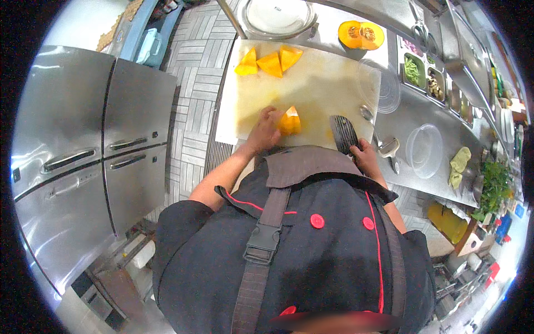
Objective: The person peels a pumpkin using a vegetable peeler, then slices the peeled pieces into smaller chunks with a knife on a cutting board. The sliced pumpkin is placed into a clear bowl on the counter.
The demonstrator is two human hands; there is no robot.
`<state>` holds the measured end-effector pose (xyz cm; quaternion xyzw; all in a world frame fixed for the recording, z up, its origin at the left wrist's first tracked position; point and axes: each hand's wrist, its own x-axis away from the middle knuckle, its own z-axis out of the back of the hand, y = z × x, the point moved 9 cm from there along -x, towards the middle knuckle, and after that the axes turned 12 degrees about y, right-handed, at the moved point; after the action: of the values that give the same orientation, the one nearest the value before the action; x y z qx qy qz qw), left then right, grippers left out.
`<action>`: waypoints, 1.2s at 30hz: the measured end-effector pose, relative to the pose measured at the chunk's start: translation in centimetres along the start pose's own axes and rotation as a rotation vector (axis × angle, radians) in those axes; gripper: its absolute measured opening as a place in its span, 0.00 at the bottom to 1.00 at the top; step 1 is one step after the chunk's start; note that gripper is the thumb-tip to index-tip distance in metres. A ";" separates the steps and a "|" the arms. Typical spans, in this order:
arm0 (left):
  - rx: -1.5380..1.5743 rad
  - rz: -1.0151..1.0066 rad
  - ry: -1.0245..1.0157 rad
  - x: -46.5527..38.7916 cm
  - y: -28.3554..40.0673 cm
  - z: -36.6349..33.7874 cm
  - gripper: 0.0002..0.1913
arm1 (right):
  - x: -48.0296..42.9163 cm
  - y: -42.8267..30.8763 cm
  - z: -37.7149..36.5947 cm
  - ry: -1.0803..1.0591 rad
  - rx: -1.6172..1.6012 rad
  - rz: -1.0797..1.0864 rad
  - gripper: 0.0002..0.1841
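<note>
On a large cutting board (pixel 308 92) lies a wedge of orange squash (pixel 290 121). My left hand (pixel 267 129) is at the wedge's left side, its fingers bent and near or touching it; which of the two I cannot tell. My right hand (pixel 365 156) grips the handle of a wide, dark-bladed knife (pixel 344 132), its blade low over or on the board's right part. Several more squash pieces (pixel 270 64) lie at the board's far left. Beyond the board, a halved squash (pixel 361 35) with seeds rests cut side up.
A glass dish (pixel 278 16) stands behind the board. A clear lid (pixel 379 86) overlaps its right edge, with a spoon (pixel 367 112) nearby. Farther right are a peeler-like tool (pixel 389 148), a clear plastic container (pixel 424 150), a green cloth (pixel 459 167) and metal food pans (pixel 411 70).
</note>
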<state>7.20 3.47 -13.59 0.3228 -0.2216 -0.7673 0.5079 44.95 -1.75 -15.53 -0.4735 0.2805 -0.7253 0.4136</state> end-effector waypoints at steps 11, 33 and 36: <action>-0.305 -0.057 -0.568 -5.9 3.9 -6.2 0.39 | -0.4 2.5 0.9 -0.048 0.065 -0.047 0.12; -0.095 0.098 -0.341 -9.3 8.4 -12.2 0.31 | 0.6 0.4 2.1 0.127 0.199 0.120 0.17; 0.374 0.664 -0.314 -8.8 4.7 -12.6 0.30 | 0.5 -1.6 2.3 0.105 0.225 0.178 0.17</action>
<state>21.73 9.63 -16.78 0.1993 -0.5242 -0.5483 0.6203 46.40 -1.43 -13.07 -0.3588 0.2597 -0.7362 0.5116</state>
